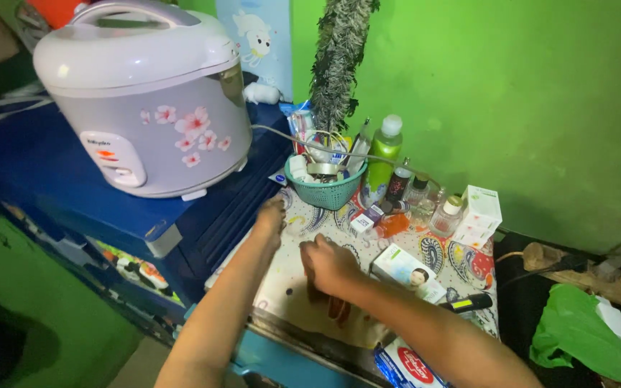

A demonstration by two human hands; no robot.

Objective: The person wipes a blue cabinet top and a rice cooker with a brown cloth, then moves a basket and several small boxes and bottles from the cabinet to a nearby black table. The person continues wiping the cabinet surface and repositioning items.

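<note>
While the left hand (270,214) is laid flat, released, on the tabletop (292,284) beside the teal basket (325,188), the right hand (328,264) is curled over something dark, largely hidden; its grasp cannot be determined.

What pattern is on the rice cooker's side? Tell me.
Pink blossoms on the pale rounded plastic rice cooker, clearest in the head view.

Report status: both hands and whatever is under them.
Left hand flat on patterned tablecloth, empty. Right hand fingers curled over a brown item, unclear. Teal basket and small boxes crowd close ahead.
</note>
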